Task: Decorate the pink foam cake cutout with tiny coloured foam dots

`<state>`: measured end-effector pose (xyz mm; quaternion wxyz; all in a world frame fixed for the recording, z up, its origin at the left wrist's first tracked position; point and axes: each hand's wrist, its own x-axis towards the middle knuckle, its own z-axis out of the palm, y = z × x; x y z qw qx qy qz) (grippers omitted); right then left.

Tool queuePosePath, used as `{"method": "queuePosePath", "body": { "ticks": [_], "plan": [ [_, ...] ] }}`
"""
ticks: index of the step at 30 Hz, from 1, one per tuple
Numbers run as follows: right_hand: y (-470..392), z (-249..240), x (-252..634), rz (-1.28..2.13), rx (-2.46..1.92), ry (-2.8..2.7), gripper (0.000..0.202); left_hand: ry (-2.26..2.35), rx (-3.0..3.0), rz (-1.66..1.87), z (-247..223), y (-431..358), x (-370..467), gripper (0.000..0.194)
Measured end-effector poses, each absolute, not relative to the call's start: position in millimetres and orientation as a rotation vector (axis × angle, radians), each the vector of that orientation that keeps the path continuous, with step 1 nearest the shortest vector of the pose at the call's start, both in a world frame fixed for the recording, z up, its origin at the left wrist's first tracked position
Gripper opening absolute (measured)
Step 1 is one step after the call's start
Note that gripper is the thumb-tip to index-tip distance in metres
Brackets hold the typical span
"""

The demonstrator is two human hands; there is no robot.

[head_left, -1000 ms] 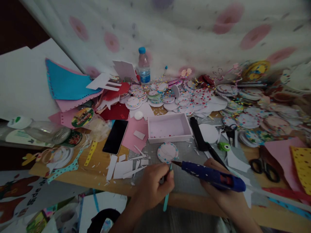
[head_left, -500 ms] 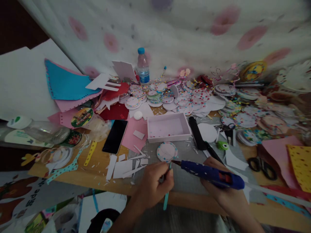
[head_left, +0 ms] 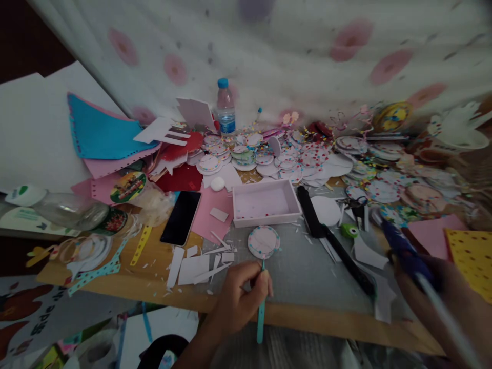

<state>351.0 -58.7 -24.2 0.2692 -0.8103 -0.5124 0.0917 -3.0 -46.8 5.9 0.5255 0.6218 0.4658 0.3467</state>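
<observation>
My left hand [head_left: 246, 289] is closed around a slim teal tool [head_left: 261, 325], whose exact kind I cannot make out. The tool's upper tip meets the lower rim of a round white paper disc [head_left: 263, 241] edged with coloured dots, which lies on the grey mat. Far over at the right, my right hand [head_left: 434, 292] grips a dark blue glue gun [head_left: 407, 253], with a long pale glue stick [head_left: 446, 318] trailing from its back. Motion blurs this hand and the gun. Just behind the disc stands a shallow white box [head_left: 267, 202] holding a few tiny red bits.
A black long-handled tool [head_left: 330, 241] lies right of the box. At the left are a phone [head_left: 180, 218], paper scraps [head_left: 194, 269] and a toppled clear bottle [head_left: 73, 210]. Stacks of decorated discs [head_left: 288, 156] and a water bottle [head_left: 226, 107] line the back.
My right hand has swung the glue gun away from the disc, out to the right. My left hand stays near the disc, slightly lower, still holding the teal tool.
</observation>
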Motion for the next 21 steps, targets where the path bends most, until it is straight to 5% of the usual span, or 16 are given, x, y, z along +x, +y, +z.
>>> {"method": "queuePosePath", "body": {
  "ticks": [4,10,16,21],
  "plan": [
    [-56.7,-41.1,375.2,0.270,-2.247,-1.537,0.032,1.127,1.351,0.848,1.4,-48.1,1.1,0.041],
    [-56.0,-31.8,342.2,-0.302,-1.848,-1.846,0.033,1.164,1.117,0.860,-4.6,-49.8,14.8,0.045],
    [-68.9,-16.3,228.0,0.268,-1.213,-2.189,0.029,1.286,1.065,0.808,-8.8,-52.6,31.9,0.047],
    [-59.9,-36.1,184.7,0.287,-0.904,-2.243,0.019,1.512,1.299,0.839,-14.6,-56.8,36.8,0.040]
  ]
}}
